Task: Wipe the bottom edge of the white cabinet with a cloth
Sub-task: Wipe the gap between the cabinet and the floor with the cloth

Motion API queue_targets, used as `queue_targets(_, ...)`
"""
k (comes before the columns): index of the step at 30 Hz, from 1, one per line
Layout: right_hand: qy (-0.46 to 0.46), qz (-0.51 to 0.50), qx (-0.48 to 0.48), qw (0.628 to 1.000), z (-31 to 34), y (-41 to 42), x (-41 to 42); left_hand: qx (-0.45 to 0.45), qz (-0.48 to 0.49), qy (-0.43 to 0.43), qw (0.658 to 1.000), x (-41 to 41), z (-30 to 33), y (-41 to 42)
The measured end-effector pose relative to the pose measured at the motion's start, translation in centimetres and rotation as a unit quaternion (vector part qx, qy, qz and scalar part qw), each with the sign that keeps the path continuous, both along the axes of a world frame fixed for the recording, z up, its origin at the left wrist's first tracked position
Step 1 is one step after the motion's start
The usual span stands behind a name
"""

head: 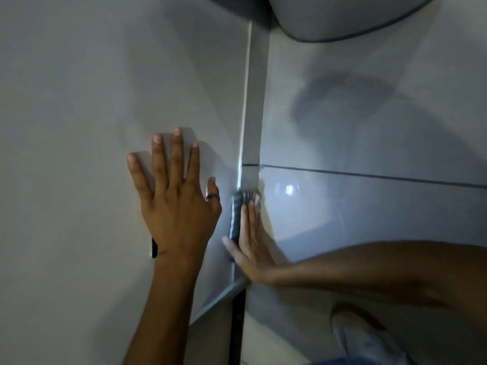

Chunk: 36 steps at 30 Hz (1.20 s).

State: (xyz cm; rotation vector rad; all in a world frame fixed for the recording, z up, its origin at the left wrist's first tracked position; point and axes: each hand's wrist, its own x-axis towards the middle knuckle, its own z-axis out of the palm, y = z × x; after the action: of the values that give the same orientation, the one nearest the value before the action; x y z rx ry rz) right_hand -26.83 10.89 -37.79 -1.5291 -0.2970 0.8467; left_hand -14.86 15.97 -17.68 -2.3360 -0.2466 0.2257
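Note:
The white cabinet [92, 101] fills the left half of the head view, its bottom edge [243, 143] running down the middle where it meets the floor. My left hand [176, 198] lies flat on the cabinet front, fingers spread, a dark ring on the thumb. My right hand [250, 243] reaches in from the right and presses a striped grey cloth [238, 209] against the bottom edge, fingers straight, the cloth bunched between palm and cabinet. Most of the cloth is hidden behind the hand.
Glossy grey floor tiles [369, 206] with a dark grout line lie to the right. A white toilet bowl [342, 17] sits at the top right. My white shoe [363, 335] shows at the bottom right. A dark gap [238, 325] runs below the cabinet corner.

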Motion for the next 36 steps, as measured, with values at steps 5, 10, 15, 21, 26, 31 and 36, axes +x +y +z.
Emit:
queue_targets(5,-0.015,0.071,0.002,0.997,-0.1,-1.6,-3.8,-0.018,-0.002,-0.021,1.000,-1.5,0.3,0.3)
queue_targets(10,0.004,-0.170,-0.012,0.985,0.1,2.5,8.1,-0.008,-0.004,-0.022,1.000,-3.1,0.4,0.6)
queue_targets(15,-0.046,-0.247,-0.035,0.967,-1.0,4.0,22.8,-0.015,0.004,-0.024,1.000,-3.4,0.3,0.5)
queue_targets(21,-0.042,-0.167,-0.033,0.985,-0.6,3.1,16.2,-0.014,0.008,-0.010,1.000,-1.3,0.5,0.2)
queue_targets(26,-0.055,0.063,-0.021,0.996,-2.9,-0.6,-2.4,-0.012,-0.004,-0.010,1.000,0.5,0.6,0.6)
queue_targets(31,-0.061,0.167,0.014,0.984,-3.7,-2.9,-8.3,-0.007,-0.003,-0.017,1.000,1.4,0.0,0.7)
queue_targets(36,-0.074,-0.022,-0.003,0.997,-3.0,0.8,1.4,0.014,-0.013,-0.021,1.000,1.9,-0.4,0.9)
